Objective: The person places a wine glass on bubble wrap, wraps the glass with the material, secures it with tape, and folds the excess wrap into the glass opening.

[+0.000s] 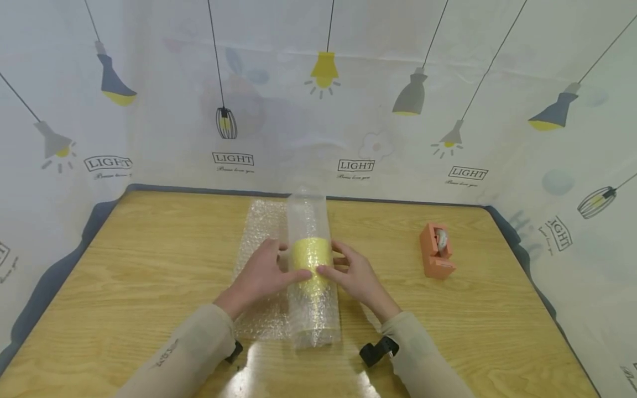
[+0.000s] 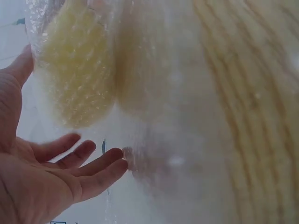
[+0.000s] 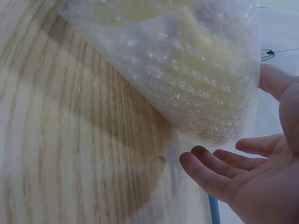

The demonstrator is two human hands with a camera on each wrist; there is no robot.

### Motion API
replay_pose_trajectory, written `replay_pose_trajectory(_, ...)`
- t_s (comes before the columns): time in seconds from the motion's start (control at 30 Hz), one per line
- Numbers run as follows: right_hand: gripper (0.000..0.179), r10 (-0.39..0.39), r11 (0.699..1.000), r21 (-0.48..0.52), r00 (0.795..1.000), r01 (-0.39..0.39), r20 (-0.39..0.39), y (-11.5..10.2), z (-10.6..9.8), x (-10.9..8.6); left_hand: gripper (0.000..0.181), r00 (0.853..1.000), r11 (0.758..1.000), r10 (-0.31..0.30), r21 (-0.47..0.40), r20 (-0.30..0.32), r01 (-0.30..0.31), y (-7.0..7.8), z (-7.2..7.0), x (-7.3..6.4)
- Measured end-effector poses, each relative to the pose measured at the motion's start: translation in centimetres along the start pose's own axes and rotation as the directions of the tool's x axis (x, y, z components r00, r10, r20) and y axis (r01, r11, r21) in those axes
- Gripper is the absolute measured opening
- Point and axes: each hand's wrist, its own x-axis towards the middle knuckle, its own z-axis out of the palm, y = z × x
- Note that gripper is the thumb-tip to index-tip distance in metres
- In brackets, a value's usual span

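Bubble wrap [image 1: 307, 218] forms an upright-looking roll in the head view, around a yellow cylindrical thing [image 1: 312, 252] whose kind the wrap blurs. A flat part of the sheet lies on the table to its left. My left hand [image 1: 262, 271] holds the roll's left side, thumb over the top. From the right side my right hand [image 1: 355, 276] holds it likewise, the two thumb tips close together. In the wrist views, the left fingers [image 2: 100, 175] and right fingers [image 3: 205, 172] curve loosely beside the wrap, the thumbs against it.
An orange tape dispenser [image 1: 435, 260] with a roll of clear tape stands right of the wrap on the wooden table [image 1: 164, 249]. A lamp-patterned cloth [image 1: 278, 132] hangs behind and at both sides. Near the sleeves are black wrist straps [image 1: 378, 351].
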Motion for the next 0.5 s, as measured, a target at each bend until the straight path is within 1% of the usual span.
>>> replay_pose_trajectory(0.07,0.074,0.006,1.000,-0.011,1.000,-0.006,-0.001,-0.04,-0.03,-0.07,0.091,1.000,1.000,-0.012,0.025,0.015,0.012,-0.09,0.04,-0.02)
replay_pose_trajectory(0.17,0.072,-0.003,1.000,-0.016,1.000,0.003,0.000,-0.12,-0.07,-0.15,0.088,1.000,0.999,0.010,0.051,0.022,-0.011,-0.18,0.06,-0.05)
replay_pose_trajectory(0.27,0.070,-0.021,0.999,-0.024,1.000,0.021,0.001,-0.10,-0.15,-0.24,0.089,0.999,0.998,0.027,0.050,0.023,-0.028,-0.21,0.14,-0.04)
replay_pose_trajectory(0.5,0.066,-0.037,0.999,-0.034,0.999,0.037,0.010,0.03,-0.37,-0.30,0.085,1.000,0.998,0.024,0.051,0.020,-0.025,-0.16,0.18,-0.10)
